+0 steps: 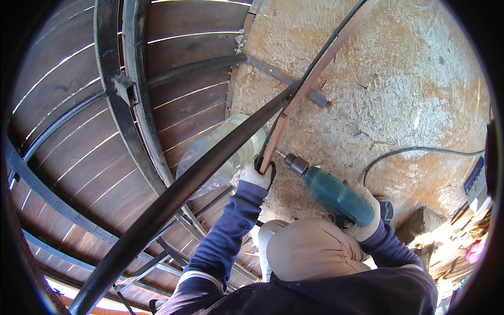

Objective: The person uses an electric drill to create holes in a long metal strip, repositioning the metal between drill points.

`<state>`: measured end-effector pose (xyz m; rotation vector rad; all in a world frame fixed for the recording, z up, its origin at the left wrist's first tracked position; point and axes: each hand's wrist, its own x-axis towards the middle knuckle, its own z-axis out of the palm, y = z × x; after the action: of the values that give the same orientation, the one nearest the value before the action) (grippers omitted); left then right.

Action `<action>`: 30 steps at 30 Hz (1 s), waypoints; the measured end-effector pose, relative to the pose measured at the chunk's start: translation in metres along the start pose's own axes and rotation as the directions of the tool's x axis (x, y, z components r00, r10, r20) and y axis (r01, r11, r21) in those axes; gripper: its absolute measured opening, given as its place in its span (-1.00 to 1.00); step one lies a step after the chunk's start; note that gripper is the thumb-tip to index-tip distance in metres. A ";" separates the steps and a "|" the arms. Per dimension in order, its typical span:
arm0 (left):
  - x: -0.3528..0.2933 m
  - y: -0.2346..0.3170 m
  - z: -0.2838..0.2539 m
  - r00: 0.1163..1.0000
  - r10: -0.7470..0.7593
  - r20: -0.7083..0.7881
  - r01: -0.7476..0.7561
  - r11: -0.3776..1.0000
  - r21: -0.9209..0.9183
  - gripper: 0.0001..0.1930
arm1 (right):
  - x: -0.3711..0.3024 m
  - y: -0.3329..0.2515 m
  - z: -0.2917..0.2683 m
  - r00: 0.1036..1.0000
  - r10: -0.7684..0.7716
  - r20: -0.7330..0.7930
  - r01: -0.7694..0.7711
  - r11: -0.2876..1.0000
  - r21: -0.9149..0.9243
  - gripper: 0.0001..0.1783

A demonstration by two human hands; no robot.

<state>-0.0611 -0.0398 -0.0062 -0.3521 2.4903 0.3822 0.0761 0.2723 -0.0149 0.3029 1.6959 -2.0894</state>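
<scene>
Dark rail (194, 184) before slatted boards (181, 50), stained concrete (388, 110); left hand (255, 176) grips reddish strip (275, 137), right hand (367, 231) drill (336, 194).

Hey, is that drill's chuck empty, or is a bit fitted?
Fitted: a thin metal bit juts from the dark chuck toward the reddish strip.

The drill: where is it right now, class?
In the head view, the drill is right of centre, in the right hand, its bit close to the wooden strip.

A black pipe (184, 202) slants across the left side — in the way; bare concrete (409, 100) lies open between wood strip (276, 137) and cable (446, 150).
</scene>
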 end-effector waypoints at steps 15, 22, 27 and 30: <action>-0.004 0.017 -0.010 1.000 0.004 0.026 -0.006 0.997 0.074 -0.71 | 0.003 -0.001 -0.003 0.999 -0.047 0.025 0.050 0.988 -0.144 -0.33; -0.003 0.014 -0.009 0.998 -0.004 0.056 0.005 1.000 -0.011 -0.71 | 0.002 0.002 -0.001 0.993 -0.120 0.013 0.120 0.964 -0.236 -0.30; -0.001 0.018 -0.011 0.997 -0.008 0.076 0.006 1.000 0.023 -0.71 | 0.005 0.006 -0.004 0.977 -0.197 0.085 0.214 0.921 -0.324 -0.27; -0.003 0.015 -0.009 0.998 0.050 0.033 -0.051 0.998 0.028 -0.74 | 0.005 0.004 -0.004 0.979 -0.191 0.075 0.205 0.938 -0.280 -0.28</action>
<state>-0.0680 -0.0289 0.0059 -0.2703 2.4743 0.3694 0.0732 0.2751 -0.0213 -0.0075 2.0417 -1.9282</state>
